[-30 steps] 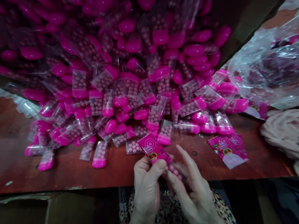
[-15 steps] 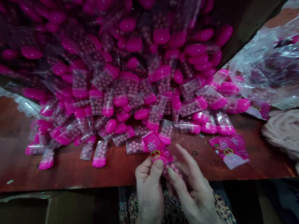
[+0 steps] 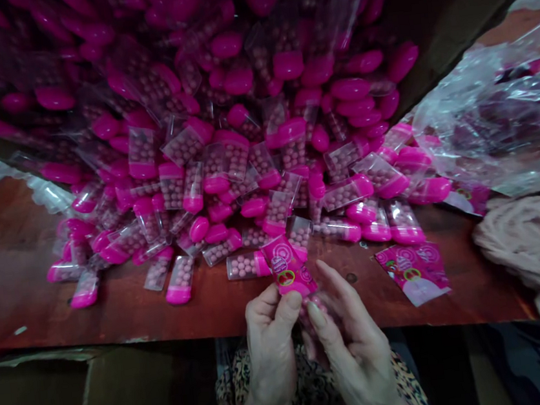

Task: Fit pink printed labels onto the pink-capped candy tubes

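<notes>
Both my hands are raised over the bench edge, holding one clear tube of pink candy balls (image 3: 312, 311) with a pink printed label (image 3: 288, 267) at its far end. My left hand (image 3: 270, 352) pinches the label and tube between thumb and fingers. My right hand (image 3: 350, 356) wraps the tube's lower part, which my fingers mostly hide. Just beyond the label lies a loose tube with a pink cap (image 3: 243, 265). A large heap of similar pink-capped tubes (image 3: 217, 169) spreads across the bench. Two joined printed labels (image 3: 412, 274) lie to the right of my right hand.
The heap rests on a reddish-brown wooden bench (image 3: 25, 282). To the right are a crumpled clear plastic bag (image 3: 489, 119) holding more tubes and a beige cloth (image 3: 533, 250). A cardboard box (image 3: 44, 404) stands below the front edge at lower left.
The label and tube have shifted slightly right and away from me, with the label standing a little more upright. Both hands have moved slightly with them and keep their hold.
</notes>
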Motion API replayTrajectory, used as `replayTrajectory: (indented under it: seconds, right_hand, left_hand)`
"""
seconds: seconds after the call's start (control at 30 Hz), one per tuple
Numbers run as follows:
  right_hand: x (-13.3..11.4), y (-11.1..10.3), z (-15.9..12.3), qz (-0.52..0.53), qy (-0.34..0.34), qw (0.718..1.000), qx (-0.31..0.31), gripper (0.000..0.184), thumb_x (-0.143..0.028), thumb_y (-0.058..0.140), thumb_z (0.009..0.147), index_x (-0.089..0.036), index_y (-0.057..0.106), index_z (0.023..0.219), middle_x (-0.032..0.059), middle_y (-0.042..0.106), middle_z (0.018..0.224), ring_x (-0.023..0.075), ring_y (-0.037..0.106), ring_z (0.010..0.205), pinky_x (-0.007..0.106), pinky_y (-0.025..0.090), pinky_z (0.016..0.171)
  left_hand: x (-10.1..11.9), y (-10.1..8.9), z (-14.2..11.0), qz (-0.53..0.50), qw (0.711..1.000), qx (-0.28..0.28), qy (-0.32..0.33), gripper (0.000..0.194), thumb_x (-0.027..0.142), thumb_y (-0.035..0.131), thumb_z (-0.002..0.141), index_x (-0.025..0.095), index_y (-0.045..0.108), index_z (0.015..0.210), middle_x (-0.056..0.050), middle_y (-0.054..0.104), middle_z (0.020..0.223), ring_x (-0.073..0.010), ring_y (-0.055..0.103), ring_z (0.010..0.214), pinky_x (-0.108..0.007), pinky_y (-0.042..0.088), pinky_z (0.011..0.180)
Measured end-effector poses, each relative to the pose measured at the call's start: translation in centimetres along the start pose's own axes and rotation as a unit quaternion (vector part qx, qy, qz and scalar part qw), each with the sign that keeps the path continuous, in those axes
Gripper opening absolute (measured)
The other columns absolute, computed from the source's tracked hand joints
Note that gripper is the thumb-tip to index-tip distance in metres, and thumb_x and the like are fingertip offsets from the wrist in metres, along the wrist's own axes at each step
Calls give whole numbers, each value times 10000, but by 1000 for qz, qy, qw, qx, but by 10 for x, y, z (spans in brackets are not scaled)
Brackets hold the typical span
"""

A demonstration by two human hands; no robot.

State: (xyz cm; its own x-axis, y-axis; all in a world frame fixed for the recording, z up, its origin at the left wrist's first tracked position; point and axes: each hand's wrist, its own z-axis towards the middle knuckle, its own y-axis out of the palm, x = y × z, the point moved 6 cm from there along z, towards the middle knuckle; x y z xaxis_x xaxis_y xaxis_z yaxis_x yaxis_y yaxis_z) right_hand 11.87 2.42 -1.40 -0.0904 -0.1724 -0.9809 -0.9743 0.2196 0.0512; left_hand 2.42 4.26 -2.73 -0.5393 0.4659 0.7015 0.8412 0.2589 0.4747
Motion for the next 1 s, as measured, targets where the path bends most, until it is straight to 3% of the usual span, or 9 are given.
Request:
replayTrajectory:
  seconds: [0.13, 0.23, 0.33, 0.5, 0.6, 0.67, 0.77, 0.9, 1.0]
  right_hand:
    - [-3, -1, 0, -60, -41, 997, -2, 435, -263, 484, 927, -246, 430, 1359, -18, 651, 732, 65, 563, 467, 142, 499, 432]
    - [-12, -2, -2, -150, -127, 981, 6, 487, -201, 497, 906, -278, 410, 1379, 34, 688, 1067, 118, 692, 768, 195, 589, 654]
    - [-16, -6, -4, -174, -148, 973, 29, 506, -181, 497, 905, -313, 397, 1384, 25, 639, 1207, 147, 666, 991, 232, 568, 828]
    - [-10, -6, -1, -91, -83, 992, 16, 411, -239, 483, 930, -306, 461, 1335, 29, 679, 1130, 99, 703, 737, 117, 557, 539]
    - [-11, -7, -1, -91, -91, 991, 32, 410, -231, 499, 922, -320, 481, 1321, 17, 656, 1185, 100, 697, 805, 130, 567, 635]
    - [-12, -8, 0, -89, -88, 992, 29, 420, -224, 491, 926, -319, 467, 1334, 20, 640, 1214, 86, 692, 751, 126, 563, 617]
    - [-15, -7, 7, -82, -78, 993, -30, 411, -234, 476, 937, -310, 465, 1341, 24, 661, 1177, 66, 673, 649, 123, 554, 570]
    - [-21, -3, 13, -88, -103, 978, -159, 501, -256, 570, 894, -311, 432, 1372, -3, 713, 1023, 97, 692, 742, 163, 579, 683]
    - [-24, -9, 14, -126, -141, 971, -145, 537, -210, 622, 859, -320, 453, 1357, -26, 730, 929, 96, 700, 720, 177, 581, 738]
  left_hand:
    - [4, -3, 1, -10, 999, 16, 26, 147, 300, 707, 747, 154, 707, 729, 9, 611, 566, -73, 515, 477, -153, 440, 437]
    - [7, -2, 0, -28, 998, 24, 49, 77, 241, 728, 726, 165, 725, 734, 7, 643, 613, -83, 570, 585, -175, 493, 615]
    - [2, 4, -3, -23, 999, -9, 22, 104, 262, 720, 737, 160, 709, 725, 21, 604, 556, -61, 490, 466, -161, 432, 473]
    - [-3, 5, -7, -18, 1000, 19, 6, 190, 326, 732, 721, 152, 669, 673, 38, 553, 516, -44, 406, 399, -153, 326, 364]
    - [-5, 5, -9, -11, 999, 29, 14, 185, 316, 750, 705, 141, 691, 702, 43, 548, 519, -19, 371, 402, -128, 302, 375]
    - [-6, 6, -9, -9, 999, 26, 17, 189, 308, 748, 710, 129, 691, 688, 51, 518, 492, -4, 338, 395, -114, 284, 384]
    - [-4, 4, -7, -30, 999, 17, 11, 194, 309, 729, 727, 131, 681, 668, 54, 488, 446, -21, 357, 385, -129, 296, 389]
    - [7, -4, 0, -57, 998, 28, 8, 191, 290, 722, 725, 131, 673, 631, 13, 570, 507, -63, 468, 456, -157, 358, 428]
    - [14, -6, 2, -47, 998, 22, 17, 138, 253, 735, 710, 127, 702, 666, -2, 615, 549, -77, 519, 528, -172, 425, 525]
